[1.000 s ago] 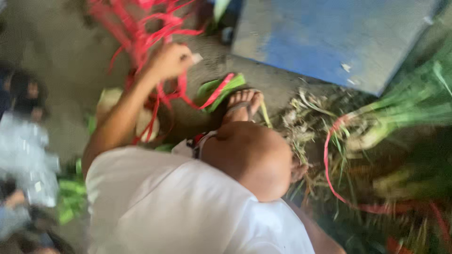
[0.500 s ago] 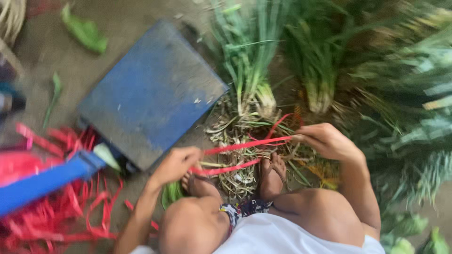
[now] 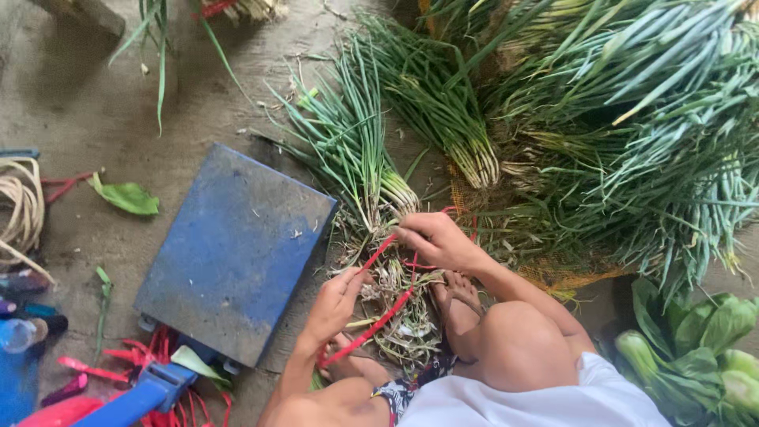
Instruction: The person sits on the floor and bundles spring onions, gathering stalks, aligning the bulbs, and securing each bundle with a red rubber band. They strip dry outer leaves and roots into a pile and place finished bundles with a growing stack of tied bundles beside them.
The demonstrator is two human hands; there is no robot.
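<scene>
Left hand: the left hand (image 3: 336, 296) is curled around the near end of a red strap (image 3: 379, 316), fingers closed on it.
Right hand: the right hand (image 3: 435, 241) pinches the far end of the same strap just above the white bulb ends, fingers bent and closed on it.
Strap: it runs slantwise from near left to far right, taut between the two hands and crossing the bundle's root end.
Bundle: the bundle of spring onions (image 3: 371, 186) lies on the ground straight ahead of the hands, long axis running near to far, roots toward the person, green tops fanning to the far side.
Nearer hand: the right hand sits closer to the bulbs; the left hand is nearer the body, over the trailing roots.
Feet: bare toes (image 3: 458, 289) rest by the root mass, just beside the strap.
Left side: a blue scale platform (image 3: 237, 253) lies just beside the bundle, with loose red straps (image 3: 150, 356) at its near edge.
Far and right: more heaped spring onion bundles (image 3: 632, 119) crowd the right; leafy greens (image 3: 696, 340) lie near right.
In the way: tangled roots and dry trimmings under the strap.
</scene>
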